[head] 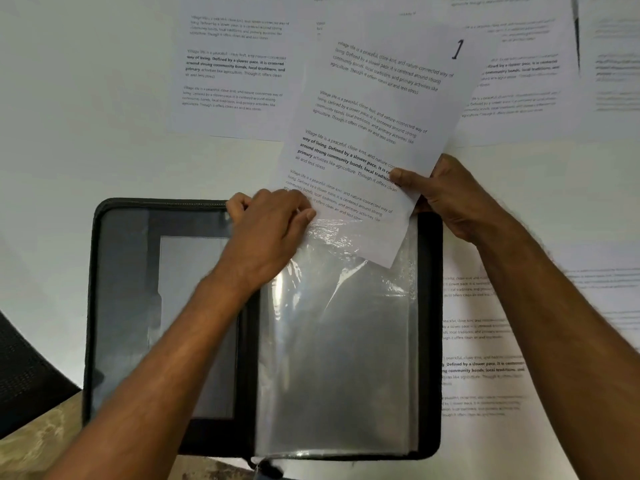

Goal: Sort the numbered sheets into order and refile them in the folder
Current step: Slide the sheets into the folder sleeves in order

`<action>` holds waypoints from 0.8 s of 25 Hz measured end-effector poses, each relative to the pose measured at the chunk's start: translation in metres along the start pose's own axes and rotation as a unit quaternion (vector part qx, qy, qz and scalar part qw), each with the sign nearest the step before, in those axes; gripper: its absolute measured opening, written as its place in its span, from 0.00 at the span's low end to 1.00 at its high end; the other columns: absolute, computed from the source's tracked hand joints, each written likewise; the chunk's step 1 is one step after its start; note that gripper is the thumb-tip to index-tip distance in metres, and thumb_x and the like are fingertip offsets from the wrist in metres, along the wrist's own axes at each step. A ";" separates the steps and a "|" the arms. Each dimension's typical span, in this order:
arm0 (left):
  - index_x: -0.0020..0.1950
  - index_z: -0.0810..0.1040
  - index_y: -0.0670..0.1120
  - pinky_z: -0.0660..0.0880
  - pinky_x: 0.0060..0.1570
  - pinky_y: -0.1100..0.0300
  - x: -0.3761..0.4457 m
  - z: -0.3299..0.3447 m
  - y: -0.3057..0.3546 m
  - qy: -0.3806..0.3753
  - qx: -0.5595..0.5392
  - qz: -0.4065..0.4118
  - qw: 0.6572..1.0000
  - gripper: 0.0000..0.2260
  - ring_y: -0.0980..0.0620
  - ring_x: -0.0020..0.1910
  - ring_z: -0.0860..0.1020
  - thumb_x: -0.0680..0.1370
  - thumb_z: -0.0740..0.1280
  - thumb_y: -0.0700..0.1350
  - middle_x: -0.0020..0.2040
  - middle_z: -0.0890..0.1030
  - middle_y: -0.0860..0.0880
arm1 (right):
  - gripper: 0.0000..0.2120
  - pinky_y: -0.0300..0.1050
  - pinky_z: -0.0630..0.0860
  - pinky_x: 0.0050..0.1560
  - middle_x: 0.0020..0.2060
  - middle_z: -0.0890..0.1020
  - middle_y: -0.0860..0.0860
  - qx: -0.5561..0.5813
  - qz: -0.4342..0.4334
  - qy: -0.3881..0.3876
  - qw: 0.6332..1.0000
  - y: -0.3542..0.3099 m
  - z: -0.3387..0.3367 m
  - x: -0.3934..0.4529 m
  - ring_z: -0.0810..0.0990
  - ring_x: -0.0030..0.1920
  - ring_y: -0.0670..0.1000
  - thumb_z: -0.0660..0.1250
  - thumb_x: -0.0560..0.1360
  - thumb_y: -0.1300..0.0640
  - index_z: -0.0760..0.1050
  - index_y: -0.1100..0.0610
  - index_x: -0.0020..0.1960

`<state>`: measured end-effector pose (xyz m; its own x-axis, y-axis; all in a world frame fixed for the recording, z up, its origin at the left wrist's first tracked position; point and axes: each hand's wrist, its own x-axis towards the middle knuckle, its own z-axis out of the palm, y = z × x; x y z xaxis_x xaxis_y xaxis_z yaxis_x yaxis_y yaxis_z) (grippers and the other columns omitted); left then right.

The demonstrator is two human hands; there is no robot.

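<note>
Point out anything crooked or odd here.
The white printed sheet marked 1 enters the clear plastic sleeve of the black zip folder tilted, its lower corner leading. The sleeve's top edge is crumpled under the left hand.

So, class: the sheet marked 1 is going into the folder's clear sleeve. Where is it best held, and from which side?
Hold the sheet at its lower right edge, coming from the right, as the right hand does with thumb on top. Its bottom corner is entering the clear sleeve, so a low grip keeps the limp paper stiff there. The left hand holds the sleeve's mouth.
</note>
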<state>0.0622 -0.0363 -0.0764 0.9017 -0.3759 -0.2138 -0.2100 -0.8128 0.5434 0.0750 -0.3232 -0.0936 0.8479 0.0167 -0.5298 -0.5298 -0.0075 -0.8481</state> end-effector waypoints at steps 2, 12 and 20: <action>0.44 0.73 0.55 0.56 0.56 0.48 0.000 -0.005 -0.009 -0.006 0.049 -0.004 0.999 0.15 0.52 0.49 0.72 0.83 0.53 0.58 0.41 0.73 0.57 | 0.17 0.49 0.86 0.48 0.57 0.87 0.50 -0.008 0.003 -0.009 1.000 -0.001 -0.001 0.001 0.87 0.56 0.54 0.72 0.78 0.57 0.79 0.53 0.67; 0.42 0.71 0.54 0.58 0.61 0.44 0.008 -0.018 -0.029 0.029 0.126 -0.141 0.982 0.20 0.45 0.58 0.71 0.86 0.48 0.61 0.50 0.72 0.52 | 0.19 0.41 0.83 0.41 0.56 0.86 0.49 -0.052 0.005 -0.047 0.998 -0.015 -0.007 0.005 0.87 0.51 0.49 0.71 0.79 0.58 0.76 0.54 0.70; 0.54 0.82 0.52 0.76 0.60 0.45 0.031 -0.018 -0.034 0.012 -0.220 -0.216 0.951 0.15 0.51 0.45 0.82 0.76 0.66 0.60 0.46 0.85 0.52 | 0.17 0.39 0.83 0.39 0.52 0.87 0.45 -0.100 0.010 -0.074 0.992 -0.027 -0.015 0.010 0.87 0.48 0.46 0.71 0.79 0.57 0.77 0.51 0.67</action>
<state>0.1045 -0.0127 -0.0865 0.8774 -0.0349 -0.4784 0.3556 -0.6222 0.6975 0.0980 -0.3374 -0.0758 0.8177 0.1607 -0.5528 -0.5197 -0.2068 -0.8289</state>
